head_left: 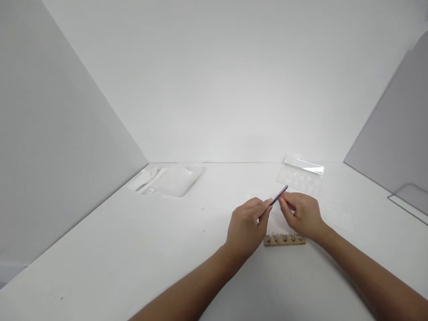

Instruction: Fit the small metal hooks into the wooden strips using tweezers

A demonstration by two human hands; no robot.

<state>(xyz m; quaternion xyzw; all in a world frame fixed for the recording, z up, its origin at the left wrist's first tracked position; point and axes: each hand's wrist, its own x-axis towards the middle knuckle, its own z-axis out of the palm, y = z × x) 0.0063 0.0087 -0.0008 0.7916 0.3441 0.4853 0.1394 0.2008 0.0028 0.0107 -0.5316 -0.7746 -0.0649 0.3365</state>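
My left hand (249,223) pinches one end of a thin, dark purplish strip (279,195) between thumb and fingers, and the strip slants up to the right. Close against the strip's far end, my right hand (301,214) is closed with thumb and fingertips together. Whatever lies in that pinch is too small or hidden to tell. Just below both hands, a narrow wooden bar (285,240) lies on the white table (150,258), with several small shiny pieces standing in a row along it.
Behind my right hand lies a clear plastic case (301,176) with rounded shapes in it. A clear sheet with a grid of small marks (340,220) is to the right. Clear plastic packaging (177,179) rests at the back left. White walls (234,89) enclose the table.
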